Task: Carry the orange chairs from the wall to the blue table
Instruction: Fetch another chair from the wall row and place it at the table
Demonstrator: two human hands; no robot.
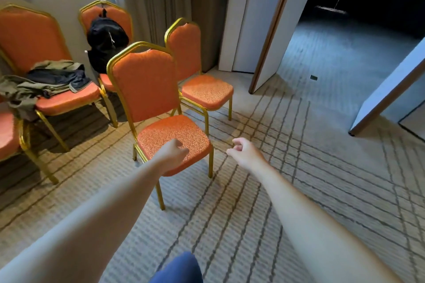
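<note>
As we are reaching both bare arms forward from the bottom of the frame, our left hand point(174, 153) is hovering over the front of the seat of the nearest orange chair point(147, 85) at centre frame. Its fingers are curling loosely and gripping nothing, and we cannot tell whether they are touching the cushion. Our right hand point(242, 153) is hanging just right of that seat, over the patterned carpet point(299, 190), its fingers likewise curling loosely around nothing. The nearest orange chair is standing upright on the carpet, apart from the wall point(69, 7), its seat facing us. A second orange chair point(207, 92) is standing just behind it, toward upper centre. Along the wall at upper left, a third chair point(122, 16) is carrying a black backpack point(107, 39), and a fourth chair point(30, 37) is bearing crumpled clothes point(53, 78). A fifth seat point(7, 133) is showing at the left edge. A white door point(266, 37) is standing open at upper right.
</note>
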